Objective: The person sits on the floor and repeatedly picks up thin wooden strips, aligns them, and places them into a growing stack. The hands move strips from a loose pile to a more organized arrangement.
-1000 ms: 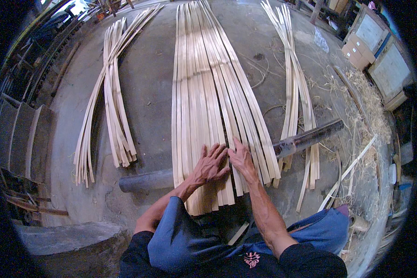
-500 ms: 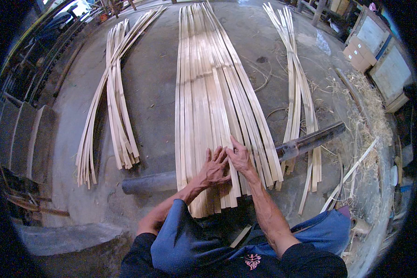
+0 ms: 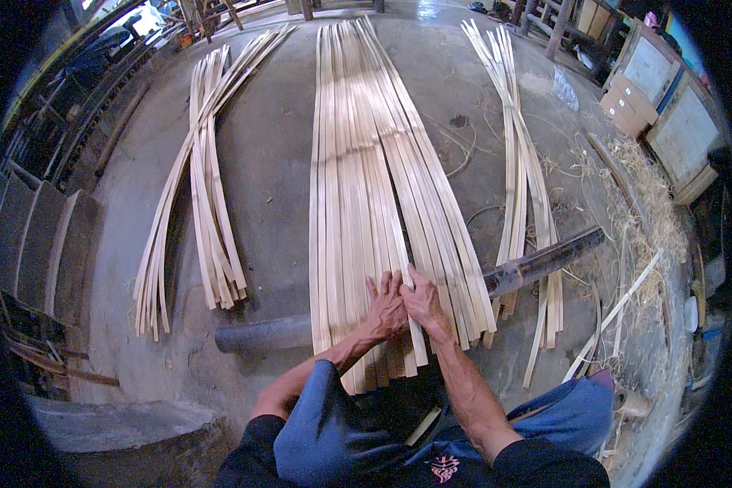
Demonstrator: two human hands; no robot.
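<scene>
A wide row of long, pale bamboo strips (image 3: 354, 195) lies side by side before me, running from my knees to the far floor. A dark gap splits the row right of its middle. My left hand (image 3: 388, 309) rests on the strips left of this gap, its fingers stretched forward. Touching it, my right hand (image 3: 424, 307) has thumb and fingers closed on a strip (image 3: 417, 343) at the gap's edge. Crossing beneath the row is a dark round pole (image 3: 549, 260), whose middle is hidden by the strips and my hands.
Crossed bundles of strips lie on the floor at left (image 3: 207, 179) and right (image 3: 519, 154). Loose shavings (image 3: 659, 195) gather at far right, near a cardboard box (image 3: 629, 106) and leaning panels. Grey steps (image 3: 45, 244) stand at left.
The gap between the strips has widened, with the right-hand group lying further apart. Both hands have shifted slightly nearer to me, and the left has moved right against the right hand.
</scene>
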